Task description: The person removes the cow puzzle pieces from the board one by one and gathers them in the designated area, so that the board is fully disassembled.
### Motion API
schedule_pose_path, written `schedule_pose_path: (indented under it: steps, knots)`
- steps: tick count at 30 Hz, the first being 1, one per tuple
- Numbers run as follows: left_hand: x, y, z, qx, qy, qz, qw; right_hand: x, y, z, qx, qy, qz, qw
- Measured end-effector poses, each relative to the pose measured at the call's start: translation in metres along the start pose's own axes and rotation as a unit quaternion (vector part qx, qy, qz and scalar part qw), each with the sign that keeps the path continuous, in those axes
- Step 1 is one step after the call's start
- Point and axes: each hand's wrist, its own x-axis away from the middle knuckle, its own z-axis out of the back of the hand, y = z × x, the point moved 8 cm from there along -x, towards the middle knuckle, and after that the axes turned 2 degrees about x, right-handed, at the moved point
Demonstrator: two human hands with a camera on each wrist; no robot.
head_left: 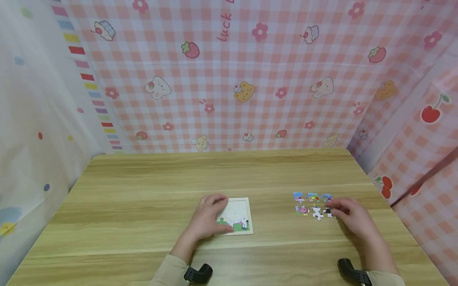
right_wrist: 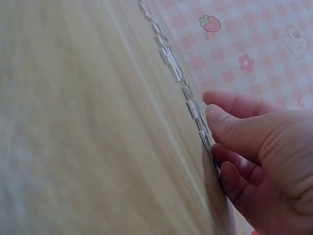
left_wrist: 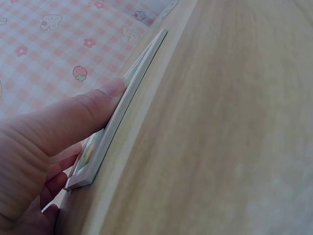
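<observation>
A square wooden puzzle tray (head_left: pixel 251 216) lies on the table with several joined pieces along its near side, showing green ground and a white animal's legs. My left hand (head_left: pixel 206 216) grips the tray at its left side, fingers toward the far edge. In the left wrist view, its thumb (left_wrist: pixel 110 90) lies over the near rim. To the right, loose puzzle pieces lie in two rows, among them a white piece (head_left: pixel 317 213). Over the right end of these rows is my right hand (head_left: pixel 352 216), thumb and index finger parted around a black-and-white piece (head_left: pixel 327 212).
The wooden table (head_left: pixel 143 190) runs back to a pink checked cloth (head_left: pixel 222 79) hung behind it. More cloth hangs at the left and right sides. A black wrist strap device (head_left: pixel 198 274) is on the left wrist, another (head_left: pixel 352 272) on the right.
</observation>
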Motion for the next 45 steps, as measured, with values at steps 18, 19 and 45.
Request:
schedule_pose_path:
  steps: [18, 19, 45]
  knots:
    - [0.001, -0.003, 0.000, 0.005, 0.006, -0.015, 0.9999, -0.021, -0.088, -0.029, -0.085, -0.007, 0.087, 0.993]
    - [0.001, -0.004, 0.000, 0.010, 0.006, -0.017, 0.9998, -0.022, -0.096, -0.034, -0.092, -0.013, 0.096, 0.991]
    - [0.019, -0.024, 0.020, 0.003, -0.076, -0.050, 0.9959, -0.039, -0.245, -0.159, -0.078, -0.245, 0.199, 0.946]
